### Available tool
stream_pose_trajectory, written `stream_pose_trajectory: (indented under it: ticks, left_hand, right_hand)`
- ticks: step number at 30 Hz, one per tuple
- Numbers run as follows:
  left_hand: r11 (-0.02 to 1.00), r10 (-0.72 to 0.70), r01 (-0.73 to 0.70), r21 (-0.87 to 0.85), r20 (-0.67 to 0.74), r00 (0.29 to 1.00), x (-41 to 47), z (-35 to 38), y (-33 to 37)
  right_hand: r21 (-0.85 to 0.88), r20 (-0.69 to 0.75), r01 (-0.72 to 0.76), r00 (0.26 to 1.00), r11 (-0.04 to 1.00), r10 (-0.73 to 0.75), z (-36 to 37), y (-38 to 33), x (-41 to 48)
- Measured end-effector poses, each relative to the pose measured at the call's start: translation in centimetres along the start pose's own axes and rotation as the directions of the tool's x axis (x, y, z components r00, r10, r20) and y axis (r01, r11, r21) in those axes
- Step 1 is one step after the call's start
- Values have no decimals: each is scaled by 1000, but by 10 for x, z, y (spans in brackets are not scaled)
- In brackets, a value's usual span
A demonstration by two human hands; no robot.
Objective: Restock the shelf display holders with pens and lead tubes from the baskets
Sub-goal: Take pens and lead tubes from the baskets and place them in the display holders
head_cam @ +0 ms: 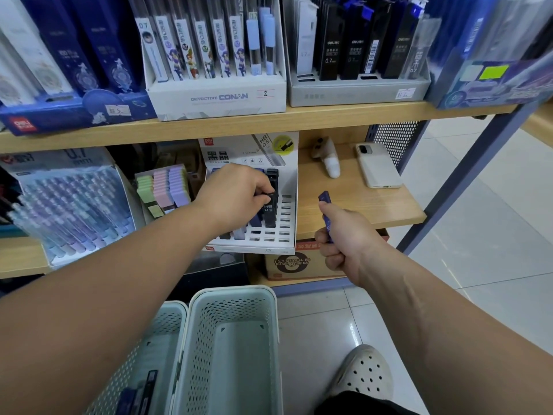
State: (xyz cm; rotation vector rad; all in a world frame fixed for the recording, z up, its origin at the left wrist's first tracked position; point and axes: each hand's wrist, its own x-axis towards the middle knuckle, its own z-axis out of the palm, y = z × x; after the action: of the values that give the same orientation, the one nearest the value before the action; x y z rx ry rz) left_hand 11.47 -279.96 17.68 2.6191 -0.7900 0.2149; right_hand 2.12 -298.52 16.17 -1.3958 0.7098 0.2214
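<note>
— Where is the black plastic lead tube [270, 211]?
— It is pinched near its top by the grip of the left hand [236, 196]. It is stood almost upright in the white slotted display holder [288, 232], which is set by the front edge of the lower wooden shelf [359, 205]. Whether its bottom is fully down in a slot cannot be told.
— And the other hand?
— A dark blue lead tube [325, 202] is held in the right hand [344, 247]. The fingers are curled round it and the thumb is pressed on it. Its long side is pointed up and a bit away.
— Where should it be put?
— Probably in the empty slots, which are seen on the right side of the holder. They are found just to the left of the blue tube, so the right hand is nearer. The middle rows are covered by the left hand, so that part is blocked.
— What else is seen?
— A white phone [378, 166] is laid near the back right corner of the shelf. Two pale green plastic baskets [270, 319] are set on the floor below, and a few dark tubes [140, 390] are seen in the left one.
</note>
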Motion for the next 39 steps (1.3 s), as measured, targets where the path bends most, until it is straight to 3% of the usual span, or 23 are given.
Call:
stream_pose_trajectory:
  ticks: [8,12,16,22,27,33,39]
  left_hand:
    - [960,111,-115,256,29,993,-6,10,-2]
    - [956,102,-78,284,-73,992,-11,11,-2]
    - [929,85,-53,367,-72,994,-12,7,-12]
    - [938,147,-119,326,-61,987,-17,7,-19]
    - [960,99,-82,266,-52,994,-30,-1,-32]
    - [973,16,-12,230,-15,1000,-59,-7,-64]
    - [989,-20,6,147,94,995,-73,9,-76]
  right_hand:
    - [-5,13,5,1000,1000,-5,2,0,-5]
    - [-53,57,70,996,996,-67,2,1,-9]
    - [-93,62,127,991,988,-121,0,1,-10]
    - [-176,55,198,980,964,-191,4,0,-8]
    - [-317,113,225,973,921,-199,11,-2,-6]
    - [-660,163,332,939,674,-303,20,-12,0]
    - [-586,41,455,843,671,-536,30,-20,3]
